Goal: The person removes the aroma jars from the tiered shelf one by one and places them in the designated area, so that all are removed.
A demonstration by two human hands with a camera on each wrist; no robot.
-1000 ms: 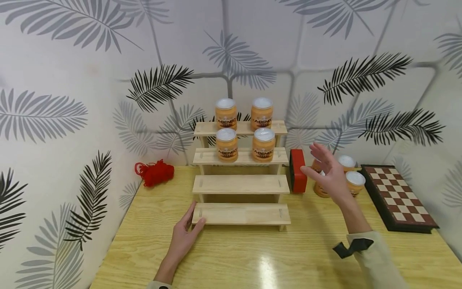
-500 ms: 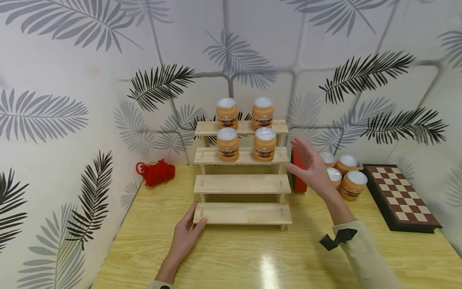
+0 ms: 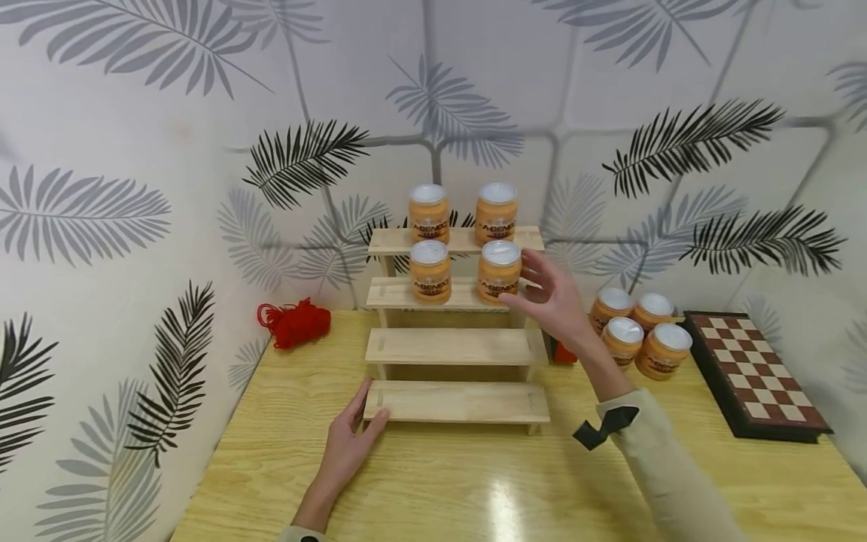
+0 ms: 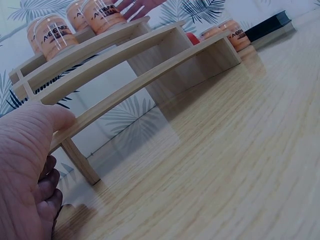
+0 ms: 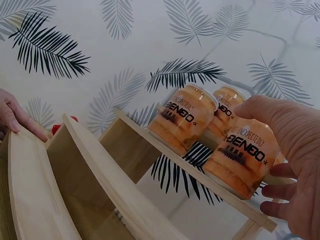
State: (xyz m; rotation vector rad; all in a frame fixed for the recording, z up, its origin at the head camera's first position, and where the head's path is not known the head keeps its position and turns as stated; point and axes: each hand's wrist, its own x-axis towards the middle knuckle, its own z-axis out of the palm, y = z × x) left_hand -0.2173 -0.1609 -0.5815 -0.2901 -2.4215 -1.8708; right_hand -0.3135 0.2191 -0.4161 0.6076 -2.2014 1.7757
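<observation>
A stepped wooden display rack (image 3: 454,346) stands on the table with four tiers. Two orange cans with silver lids sit on its top tier, and on the tier below are a left can (image 3: 430,272) and a right can (image 3: 500,272). My right hand (image 3: 557,297) is around that right can, thumb across its front and fingers curled at its far side; in the right wrist view the can (image 5: 244,159) still sits on the shelf board. My left hand (image 3: 345,440) grips the left end of the lowest tier, its thumb (image 4: 62,118) on the board and fingers curled beneath.
Several more orange cans (image 3: 660,351) cluster on the table right of the rack. Beyond them lies a checkered board box (image 3: 759,369). Mostly behind my right hand is a red box (image 3: 565,354). Red yarn (image 3: 298,324) lies left of the rack, and a leaf-patterned wall rises behind.
My right hand has moved left from over the clustered cans, past the red box, to the right can on the second tier. The left hand has stayed on the rack.
</observation>
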